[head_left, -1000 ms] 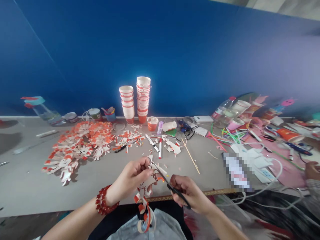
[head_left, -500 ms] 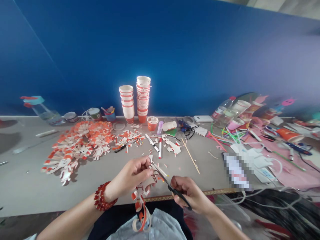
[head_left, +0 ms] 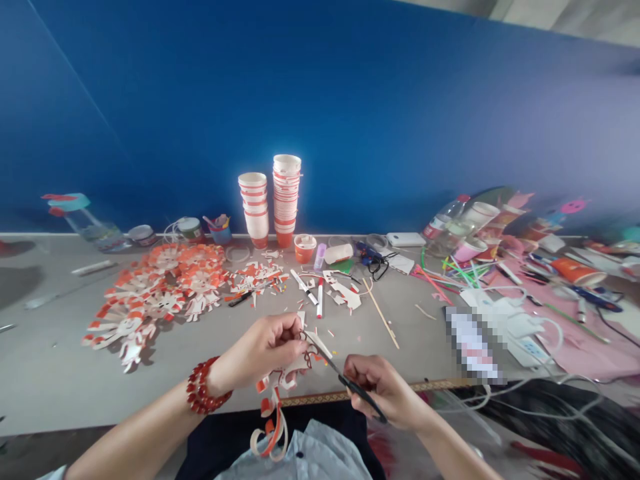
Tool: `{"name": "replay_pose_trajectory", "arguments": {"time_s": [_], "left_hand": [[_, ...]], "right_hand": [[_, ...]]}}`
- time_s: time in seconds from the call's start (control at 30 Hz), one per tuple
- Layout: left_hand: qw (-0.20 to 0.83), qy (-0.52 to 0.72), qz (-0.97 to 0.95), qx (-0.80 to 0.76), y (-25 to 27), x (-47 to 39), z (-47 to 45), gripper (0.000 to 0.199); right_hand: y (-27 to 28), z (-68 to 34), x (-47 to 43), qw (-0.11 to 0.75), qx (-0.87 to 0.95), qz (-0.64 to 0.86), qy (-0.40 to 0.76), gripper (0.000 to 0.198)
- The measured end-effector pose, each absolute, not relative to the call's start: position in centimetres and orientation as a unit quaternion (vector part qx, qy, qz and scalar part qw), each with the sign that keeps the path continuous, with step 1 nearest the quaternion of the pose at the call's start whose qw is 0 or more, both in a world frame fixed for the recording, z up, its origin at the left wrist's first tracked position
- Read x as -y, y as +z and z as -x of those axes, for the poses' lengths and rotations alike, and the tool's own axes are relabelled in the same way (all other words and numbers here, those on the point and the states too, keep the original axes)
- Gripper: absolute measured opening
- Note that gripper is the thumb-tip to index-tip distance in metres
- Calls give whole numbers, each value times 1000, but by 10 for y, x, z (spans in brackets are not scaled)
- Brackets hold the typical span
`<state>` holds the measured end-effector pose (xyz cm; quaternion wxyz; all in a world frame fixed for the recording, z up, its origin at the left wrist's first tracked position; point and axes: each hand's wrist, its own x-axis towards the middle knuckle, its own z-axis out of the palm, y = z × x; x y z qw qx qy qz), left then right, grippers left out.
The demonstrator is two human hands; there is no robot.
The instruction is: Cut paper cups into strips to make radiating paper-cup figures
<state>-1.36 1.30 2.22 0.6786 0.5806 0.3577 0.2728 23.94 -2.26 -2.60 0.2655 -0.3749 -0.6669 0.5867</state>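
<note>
My left hand [head_left: 260,351], with a red bead bracelet on its wrist, pinches a white and orange paper cutout [head_left: 295,365] over the near table edge. Curled orange and white strips [head_left: 270,430] hang from the cutout toward my lap. In my right hand [head_left: 385,390] are black-handled scissors [head_left: 340,373], whose blades point up and left into the cutout beside my left fingers.
A spread of finished orange and white cutouts [head_left: 160,290] lies at the left. Two stacks of paper cups [head_left: 273,200] stand by the blue wall. Markers [head_left: 320,297], a wooden stick [head_left: 383,313], straws, cups and white cables [head_left: 520,333] clutter the right side.
The hanging paper strips have dropped lower and swung slightly left. My right hand has edged a little to the right and down. A person's hand at the far right edge has gone from view.
</note>
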Motion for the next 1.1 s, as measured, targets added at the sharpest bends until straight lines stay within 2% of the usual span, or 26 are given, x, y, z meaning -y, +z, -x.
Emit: {"name": "replay_pose_trajectory", "arguments": {"time_s": [0.73, 0.97, 1.03, 1.1], "left_hand": [[637, 246, -625, -378, 24, -23, 18, 23], [633, 227, -632, -386, 29, -25, 20, 24], [584, 241, -668, -393, 33, -25, 20, 20], [475, 276, -728, -409, 35, -23, 22, 13]], "right_hand": [[-27, -245, 20, 246, 716, 394, 520, 52], [-30, -243, 23, 245, 703, 396, 537, 49], [-32, -241, 25, 256, 678, 401, 560, 48], [-33, -237, 26, 271, 647, 406, 586, 47]]}}
